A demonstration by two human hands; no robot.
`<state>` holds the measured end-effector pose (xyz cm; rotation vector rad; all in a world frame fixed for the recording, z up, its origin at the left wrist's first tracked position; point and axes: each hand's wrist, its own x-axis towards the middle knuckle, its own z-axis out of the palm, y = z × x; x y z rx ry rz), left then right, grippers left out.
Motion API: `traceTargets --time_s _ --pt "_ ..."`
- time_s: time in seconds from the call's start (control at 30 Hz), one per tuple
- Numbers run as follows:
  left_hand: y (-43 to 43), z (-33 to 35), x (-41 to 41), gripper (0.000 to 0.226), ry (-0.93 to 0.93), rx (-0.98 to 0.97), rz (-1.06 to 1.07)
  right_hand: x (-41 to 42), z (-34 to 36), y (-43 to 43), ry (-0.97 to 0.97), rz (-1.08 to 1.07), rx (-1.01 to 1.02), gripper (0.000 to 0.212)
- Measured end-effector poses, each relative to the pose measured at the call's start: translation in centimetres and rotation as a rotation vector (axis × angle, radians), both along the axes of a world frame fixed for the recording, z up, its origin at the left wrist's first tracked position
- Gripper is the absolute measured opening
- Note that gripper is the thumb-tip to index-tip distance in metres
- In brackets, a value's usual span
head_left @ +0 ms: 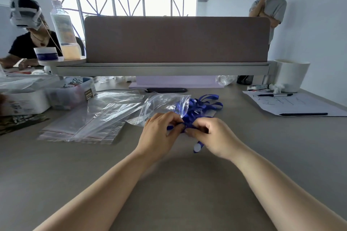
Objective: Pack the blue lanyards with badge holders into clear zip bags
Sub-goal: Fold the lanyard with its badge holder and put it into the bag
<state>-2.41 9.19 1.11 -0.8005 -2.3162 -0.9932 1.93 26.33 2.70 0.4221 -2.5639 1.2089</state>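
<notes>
Both hands (159, 133) (212, 135) pinch blue lanyards (199, 110); writing unreadable.

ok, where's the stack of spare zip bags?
Head view: the stack of zip bags lies flat on the desk, left of the left hand, before the plastic boxes.

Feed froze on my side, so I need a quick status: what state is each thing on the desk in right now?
Left hand: pinching the blue lanyard strap.
Right hand: pinching the same strap.
Blue lanyards: bunched, not visibly bagged.
Open zip bag: mouth open, crumpled, against the lanyards.
Spare zip bags: flat stack, empty.
Water bottle: upright, capped, partly full.
Marker: capped, lying on paper.
</notes>
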Motion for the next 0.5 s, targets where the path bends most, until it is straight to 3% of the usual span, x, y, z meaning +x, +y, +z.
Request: traceTargets --time_s 0.1,0.3,0.43,0.5 --pt "-0.1 -0.3 -0.3 0.022 0.017 -0.07 0.0 0.2 0.7 0.2 0.041 -0.023 -0.204 0.017" --pt "-0.5 -0.9 -1.0 0.021 0.007 -0.147 0.002 -0.5 1.6 1.8 0.074 -0.143 -0.823 0.024" --pt "-0.9 -1.0 -1.3 0.007 -0.032 -0.171 0.042 -0.5 2.7 3.1 0.023 0.046 -1.383 0.029" --pt "-0.9 -0.9 -1.4 0.006 -0.057 -0.169 0.06 -0.5 2.7 3.4 0.024 0.068 -1.462 0.026"
